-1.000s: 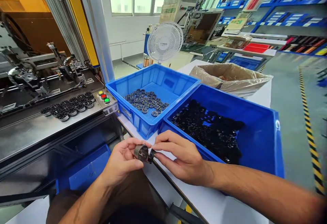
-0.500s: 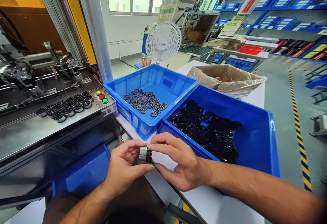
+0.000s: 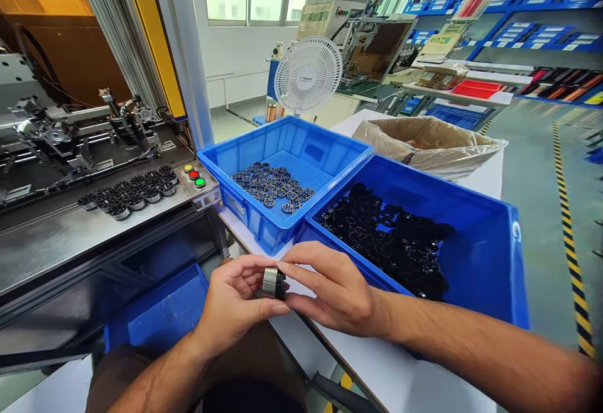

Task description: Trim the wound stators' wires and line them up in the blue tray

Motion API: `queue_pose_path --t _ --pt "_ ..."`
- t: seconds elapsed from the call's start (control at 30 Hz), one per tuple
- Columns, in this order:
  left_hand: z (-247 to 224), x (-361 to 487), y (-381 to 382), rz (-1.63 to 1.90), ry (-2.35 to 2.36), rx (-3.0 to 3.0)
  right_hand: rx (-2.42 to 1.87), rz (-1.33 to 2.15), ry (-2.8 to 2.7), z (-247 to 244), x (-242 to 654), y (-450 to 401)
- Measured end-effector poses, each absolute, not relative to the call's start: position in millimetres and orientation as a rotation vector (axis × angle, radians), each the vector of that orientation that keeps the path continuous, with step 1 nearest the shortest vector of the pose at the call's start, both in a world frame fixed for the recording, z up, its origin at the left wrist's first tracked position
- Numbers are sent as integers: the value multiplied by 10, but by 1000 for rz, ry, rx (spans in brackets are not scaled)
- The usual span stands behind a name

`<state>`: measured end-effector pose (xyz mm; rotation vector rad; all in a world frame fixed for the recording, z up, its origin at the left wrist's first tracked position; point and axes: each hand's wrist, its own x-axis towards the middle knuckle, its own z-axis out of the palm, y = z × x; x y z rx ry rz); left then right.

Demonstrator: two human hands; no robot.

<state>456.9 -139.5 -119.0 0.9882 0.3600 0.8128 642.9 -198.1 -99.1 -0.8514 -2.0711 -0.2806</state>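
Observation:
A small ring-shaped part, silver metal with a black piece on its right side, is held between my two hands. My left hand grips its metal side between thumb and fingers. The fingertips and thumb of my right hand close on the black side. Behind them, a light blue bin contains metal rings, and a darker blue bin contains many black pieces. Several black-and-silver parts stand grouped on the metal ledge at the left.
A machine with a yellow post rises at the left, its button box beside the bins. A white fan and a plastic-lined box are behind. A blue crate lies below the ledge.
My right thumb and fingers have drawn closer together around the black side of the part. The whole view has shifted slightly, with the surroundings appearing farther right.

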Motion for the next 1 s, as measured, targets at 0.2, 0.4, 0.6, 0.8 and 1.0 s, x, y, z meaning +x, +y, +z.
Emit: queue_pose_path --t 0.2,0.4,0.6,0.8,1.0 --pt "-1199 4575 -1402 813 362 985 -802 -296 -2077 -1003 6434 -1968" --pt "-1196 4578 -1393 817 380 997 -794 -301 -2060 -971 6426 -1969" --pt "-1201 4563 -1381 790 389 988 -800 -327 -2062 -977 6433 -1966" --pt "-1223 4577 -1385 746 387 967 -832 -389 -2090 -973 6429 -1986" --pt "-1199 4534 -1457 782 432 1176 -814 -501 -2099 -972 6410 -1985"
